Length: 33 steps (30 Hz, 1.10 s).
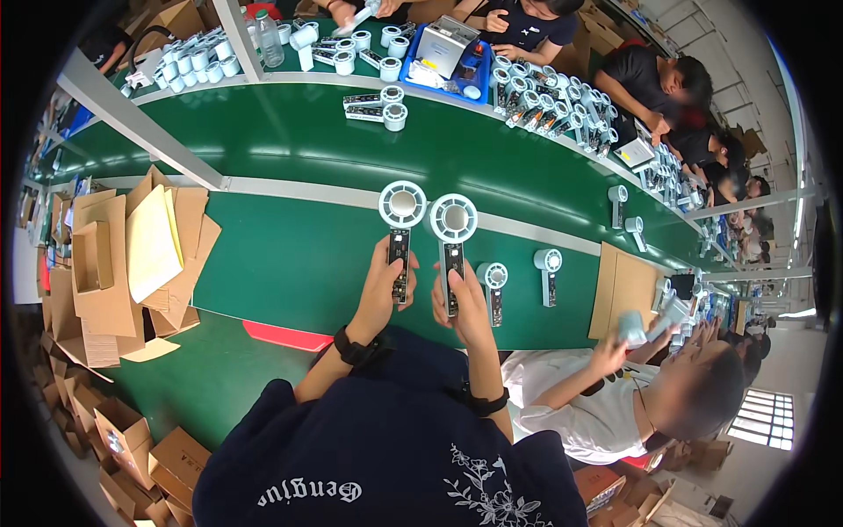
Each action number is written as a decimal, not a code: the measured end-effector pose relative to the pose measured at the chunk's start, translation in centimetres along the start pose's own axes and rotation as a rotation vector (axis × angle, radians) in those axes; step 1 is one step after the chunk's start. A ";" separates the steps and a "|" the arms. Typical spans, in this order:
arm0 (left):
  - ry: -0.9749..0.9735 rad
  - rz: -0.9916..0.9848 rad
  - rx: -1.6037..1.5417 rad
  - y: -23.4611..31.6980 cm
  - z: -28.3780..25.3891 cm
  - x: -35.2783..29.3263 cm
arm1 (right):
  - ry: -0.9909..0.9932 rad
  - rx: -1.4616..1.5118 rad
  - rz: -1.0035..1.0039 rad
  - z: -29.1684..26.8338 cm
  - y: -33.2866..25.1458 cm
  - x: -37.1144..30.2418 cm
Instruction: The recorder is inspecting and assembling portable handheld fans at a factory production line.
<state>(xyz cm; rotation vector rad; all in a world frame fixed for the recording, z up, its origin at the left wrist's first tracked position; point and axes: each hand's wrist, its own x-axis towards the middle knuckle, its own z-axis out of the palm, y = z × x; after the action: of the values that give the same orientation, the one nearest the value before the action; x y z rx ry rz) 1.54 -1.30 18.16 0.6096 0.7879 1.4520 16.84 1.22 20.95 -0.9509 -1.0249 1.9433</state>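
Opened cardboard cartons heaped left of the hands, green worktable beneath them, white-shirted co-worker to their right! Left hand closed around one handheld fan; right hand grips a second handheld fan just beside it (pale-blue rings, silvery centres), black circuit boards exposed.

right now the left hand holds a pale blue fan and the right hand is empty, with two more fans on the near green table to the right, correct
No, the right hand isn't empty: the head view shows it holding another fan. The left hand holds a pale blue fan, with two more fans on the near green table to the right.
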 end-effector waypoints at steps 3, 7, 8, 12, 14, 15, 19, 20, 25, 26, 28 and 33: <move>-0.013 -0.005 0.018 0.0 -0.1 0.1 | 0.000 -0.021 0.005 0.1 -0.2 0.0; -0.002 0.009 0.021 0.0 -0.1 0.2 | -0.008 -0.045 -0.007 0.4 -0.4 0.0; 0.003 0.016 0.019 0.0 0.0 0.1 | 0.013 -0.039 -0.006 0.4 -0.3 -0.3; 0.019 -0.010 0.047 -0.2 0.6 -0.4 | 0.045 -0.036 -0.017 0.1 -0.2 0.0; 0.007 -0.005 0.036 -0.2 0.7 -0.5 | 0.067 -0.048 -0.044 -0.1 -0.2 0.1; -0.014 -0.004 0.025 -0.2 0.7 -0.6 | 0.066 -0.048 -0.042 0.0 0.0 0.0; -0.011 -0.005 0.027 -0.2 0.7 -0.8 | 0.084 -0.043 -0.067 0.3 0.2 -0.1; 0.001 -0.004 0.034 -0.2 0.8 -0.9 | 0.076 -0.062 -0.069 0.3 0.1 -0.1; 0.007 0.038 0.069 -0.4 1.0 -1.0 | 0.062 -0.109 -0.063 0.9 0.0 -0.6; 0.030 0.040 0.074 -0.5 1.3 -1.0 | 0.064 -0.111 -0.053 1.1 -0.1 -0.5; 0.079 0.040 0.086 -0.7 1.6 -1.0 | 0.058 -0.127 -0.057 1.2 -0.6 -0.1; 0.038 0.033 0.068 -1.0 1.0 -0.9 | 0.068 -0.166 -0.072 0.9 0.2 -0.4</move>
<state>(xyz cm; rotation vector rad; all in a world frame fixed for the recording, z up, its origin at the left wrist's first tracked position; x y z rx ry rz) 3.01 -2.18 18.14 0.6509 0.8628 1.4759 16.23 0.49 21.25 -1.0500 -1.1789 1.7761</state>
